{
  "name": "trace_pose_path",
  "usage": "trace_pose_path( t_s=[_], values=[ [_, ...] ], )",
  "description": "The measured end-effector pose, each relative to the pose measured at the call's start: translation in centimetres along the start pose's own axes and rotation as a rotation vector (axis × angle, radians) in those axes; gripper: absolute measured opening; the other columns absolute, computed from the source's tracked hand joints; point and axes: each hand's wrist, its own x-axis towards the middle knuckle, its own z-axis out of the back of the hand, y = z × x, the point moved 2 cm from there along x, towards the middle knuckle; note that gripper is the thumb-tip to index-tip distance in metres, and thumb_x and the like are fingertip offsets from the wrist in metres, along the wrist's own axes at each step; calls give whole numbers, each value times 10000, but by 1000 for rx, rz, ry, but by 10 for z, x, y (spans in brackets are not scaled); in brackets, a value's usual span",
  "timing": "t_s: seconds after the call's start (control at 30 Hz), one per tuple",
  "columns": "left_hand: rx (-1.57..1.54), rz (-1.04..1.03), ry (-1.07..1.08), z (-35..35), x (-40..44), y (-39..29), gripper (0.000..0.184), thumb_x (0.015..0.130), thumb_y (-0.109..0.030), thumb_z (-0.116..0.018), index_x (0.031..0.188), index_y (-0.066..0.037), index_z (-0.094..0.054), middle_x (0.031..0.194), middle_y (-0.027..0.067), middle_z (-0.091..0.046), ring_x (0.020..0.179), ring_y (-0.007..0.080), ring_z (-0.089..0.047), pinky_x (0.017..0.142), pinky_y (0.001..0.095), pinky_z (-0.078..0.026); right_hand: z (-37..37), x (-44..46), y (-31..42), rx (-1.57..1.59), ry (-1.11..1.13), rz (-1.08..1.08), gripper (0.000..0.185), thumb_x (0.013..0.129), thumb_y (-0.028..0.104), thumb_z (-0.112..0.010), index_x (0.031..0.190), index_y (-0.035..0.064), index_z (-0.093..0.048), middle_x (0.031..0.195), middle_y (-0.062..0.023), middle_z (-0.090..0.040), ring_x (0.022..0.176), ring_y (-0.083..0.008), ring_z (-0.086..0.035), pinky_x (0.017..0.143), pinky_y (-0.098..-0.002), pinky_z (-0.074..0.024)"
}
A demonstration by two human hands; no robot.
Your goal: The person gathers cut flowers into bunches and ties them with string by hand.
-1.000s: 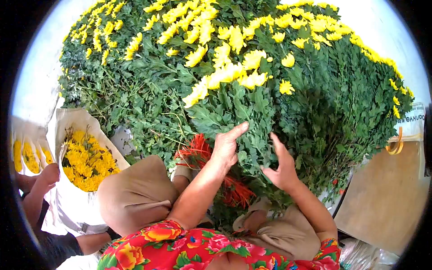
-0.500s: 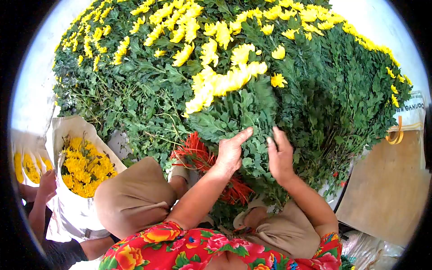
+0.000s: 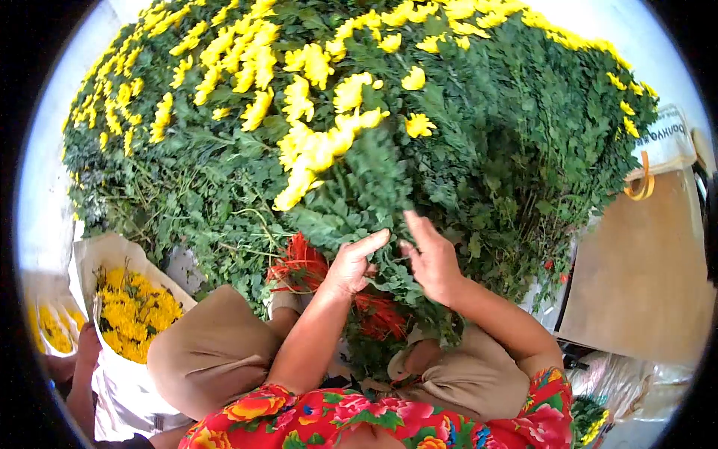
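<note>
A bunch of leafy stems with yellow blooms [image 3: 318, 152] lies between my hands, its flowers pointing up and left. My left hand [image 3: 354, 262] is wrapped round the stems below the leaves, thumb on top. Just right of the bunch, my right hand [image 3: 434, 262] has its fingers apart, at the edge of the leaves. Red ties [image 3: 301, 263] show left of my left hand, and more of them [image 3: 380, 315] lie under the stems. Behind stretches a big heap of yellow flowers with green leaves [image 3: 508, 112]. The lower stems are partly hidden.
At the left stands a white wrapper [image 3: 84, 262] holding yellow flowers [image 3: 134, 314]. A co-worker's arm [image 3: 84, 374] is beside it. A brown board [image 3: 636, 277] and an orange band [image 3: 640, 184] are at the right, with clear plastic [image 3: 617, 382] below.
The view has shifted. The bunch has tilted further left in my left hand. My right hand has stayed at its right side, its fingers now angled more toward the left.
</note>
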Motion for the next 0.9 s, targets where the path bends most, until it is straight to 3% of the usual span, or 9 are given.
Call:
trace_pose_path(
  t_s=[0.07,0.17,0.27,0.33,0.4,0.53,0.6,0.73,0.9],
  values=[
    [-9,-54,-33,-16,-1,2,379,868,-264,-704,1148,-14,-655,1082,75,-675,874,193,-668,691,336,-549,7,10,14,-378,-12,208,478,815,112,-695,1259,30,-541,1073,-179,-606,921,-363,-606,775,-485,-486],
    [-42,-132,-224,-11,9,6,391,846,-206,-725,1158,13,-637,1112,105,-662,980,241,-636,820,413,-544,17,28,21,-541,75,345,432,800,154,-701,1196,33,-581,1147,-158,-599,983,-335,-591,822,-441,-487],
    [-148,-168,-265,-19,5,0,390,842,-178,-728,1166,13,-626,1108,100,-663,978,236,-639,877,429,-531,38,61,-21,-125,315,457,430,804,177,-699,1191,27,-585,1255,-168,-550,1106,-332,-536,929,-412,-451],
    [-150,-148,-267,-12,7,-1,389,838,-168,-730,1168,8,-622,1105,102,-663,977,239,-641,884,436,-533,63,89,-61,-34,-51,11,416,824,193,-678,1195,24,-592,1248,-166,-566,1128,-343,-526,968,-401,-433],
    [-157,-196,-203,-7,8,-2,396,834,-170,-736,1167,9,-620,1105,106,-664,964,243,-647,877,446,-539,77,107,-103,-536,-586,108,389,834,171,-660,1201,52,-610,1142,-157,-625,1041,-354,-579,926,-418,-463],
    [-39,-131,-208,4,7,-2,462,810,-308,-763,1167,-33,-662,1106,73,-669,939,191,-637,727,337,-512,80,94,-165,-508,-406,13,413,821,81,-651,1228,33,-598,1126,-171,-624,1018,-360,-593,919,-426,-470],
    [77,-135,-310,6,3,-5,444,806,-375,-752,1145,-94,-698,1051,-11,-678,768,98,-581,550,257,-356,77,77,-151,-296,-495,39,447,810,2,-628,1254,16,-577,1128,-184,-610,1035,-356,-591,929,-413,-464],
    [-61,-204,-163,-8,-2,-8,454,841,-417,-737,1129,-73,-667,951,-5,-682,677,67,-563,478,229,-350,91,38,-87,-339,-572,224,481,782,-99,-556,1260,-40,-557,966,-153,-604,862,-317,-590,814,-357,-482],
    [-57,-306,-6,3,14,12,660,776,-620,-718,1144,-81,-618,915,-26,-648,636,51,-517,470,218,-343,46,-8,0,-113,-298,379,615,712,-133,-508,1315,-15,-533,924,-186,-592,668,-309,-523,600,-367,-460]
  ],
)
